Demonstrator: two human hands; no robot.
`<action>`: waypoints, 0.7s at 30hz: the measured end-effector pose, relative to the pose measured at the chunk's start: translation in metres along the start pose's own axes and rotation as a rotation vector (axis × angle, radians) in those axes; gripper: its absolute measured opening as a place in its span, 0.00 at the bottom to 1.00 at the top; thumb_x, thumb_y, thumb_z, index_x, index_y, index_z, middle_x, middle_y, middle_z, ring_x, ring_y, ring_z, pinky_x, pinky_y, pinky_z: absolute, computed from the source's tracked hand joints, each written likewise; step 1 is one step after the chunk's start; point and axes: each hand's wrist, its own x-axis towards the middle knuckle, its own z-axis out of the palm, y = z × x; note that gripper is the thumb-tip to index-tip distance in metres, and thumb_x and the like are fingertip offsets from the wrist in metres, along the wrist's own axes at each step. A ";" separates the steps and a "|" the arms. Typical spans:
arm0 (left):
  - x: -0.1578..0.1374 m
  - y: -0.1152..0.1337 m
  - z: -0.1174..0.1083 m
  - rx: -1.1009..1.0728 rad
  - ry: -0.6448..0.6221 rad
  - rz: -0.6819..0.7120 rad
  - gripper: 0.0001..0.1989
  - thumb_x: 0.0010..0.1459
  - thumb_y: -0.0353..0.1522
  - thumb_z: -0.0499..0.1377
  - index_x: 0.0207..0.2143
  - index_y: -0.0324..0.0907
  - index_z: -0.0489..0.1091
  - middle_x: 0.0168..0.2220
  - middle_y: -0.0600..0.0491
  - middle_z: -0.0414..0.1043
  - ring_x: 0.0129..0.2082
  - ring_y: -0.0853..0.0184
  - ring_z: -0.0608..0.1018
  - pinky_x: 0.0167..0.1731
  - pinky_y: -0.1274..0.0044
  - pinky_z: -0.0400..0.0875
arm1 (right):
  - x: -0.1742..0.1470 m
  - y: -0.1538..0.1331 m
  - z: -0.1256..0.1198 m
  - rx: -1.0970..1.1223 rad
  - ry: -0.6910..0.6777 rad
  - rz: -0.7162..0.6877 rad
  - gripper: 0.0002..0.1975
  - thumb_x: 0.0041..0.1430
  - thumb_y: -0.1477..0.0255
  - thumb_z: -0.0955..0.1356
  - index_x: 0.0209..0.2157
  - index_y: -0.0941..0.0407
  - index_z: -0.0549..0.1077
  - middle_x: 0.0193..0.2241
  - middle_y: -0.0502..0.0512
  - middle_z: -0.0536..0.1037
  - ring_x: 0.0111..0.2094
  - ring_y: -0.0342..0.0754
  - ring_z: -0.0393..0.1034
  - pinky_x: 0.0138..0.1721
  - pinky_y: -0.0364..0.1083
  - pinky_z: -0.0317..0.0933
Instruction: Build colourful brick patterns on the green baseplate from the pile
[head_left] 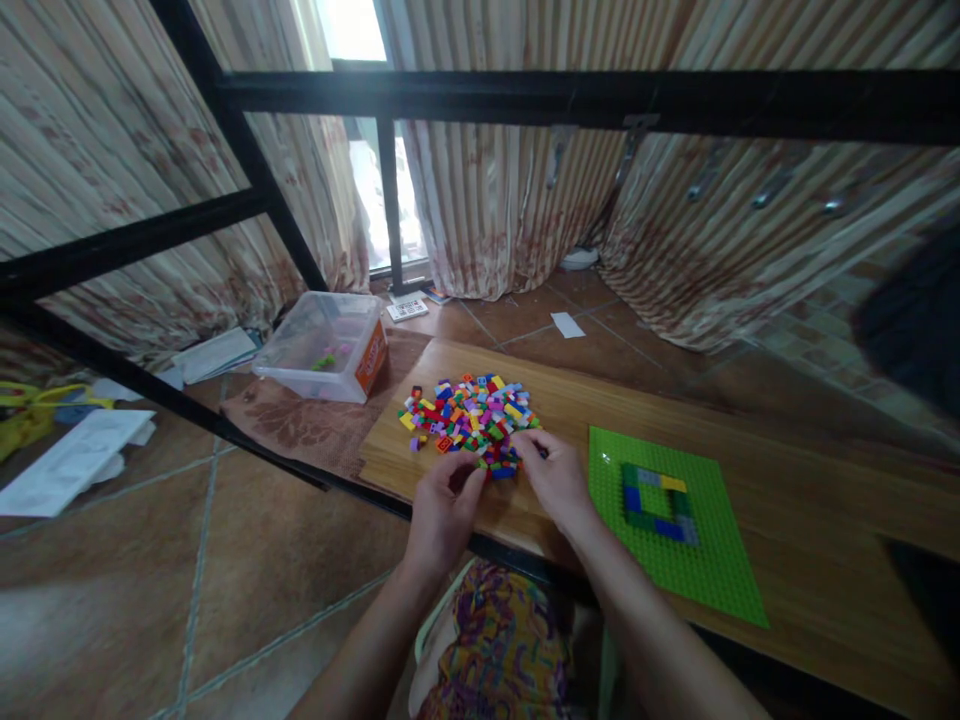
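Observation:
A heap of several small coloured bricks (472,412) lies on the wooden table top (795,500). Both hands reach into the heap's near edge. My left hand (441,510) has its fingertips curled at the bricks closest to me. My right hand (553,478) rests beside it, fingers on the same near bricks; whether either hand holds a brick is hidden by the fingers. To the right lies a green baseplate (709,560) carrying a square ring of green, blue, grey and yellow bricks (656,500).
A clear plastic tub (324,345) with a few bricks inside stands on a brown cloth left of the heap. Black metal frame bars (525,100) cross above. Papers (71,460) lie on the tiled floor at left. Curtains hang behind.

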 end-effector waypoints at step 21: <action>0.052 0.000 0.024 0.983 -0.059 0.452 0.12 0.56 0.33 0.57 0.41 0.38 0.71 0.44 0.43 0.69 0.45 0.56 0.68 0.48 0.66 0.63 | 0.051 0.007 -0.015 -0.724 -0.224 -0.276 0.12 0.52 0.78 0.69 0.39 0.55 0.77 0.39 0.58 0.74 0.41 0.51 0.69 0.44 0.47 0.59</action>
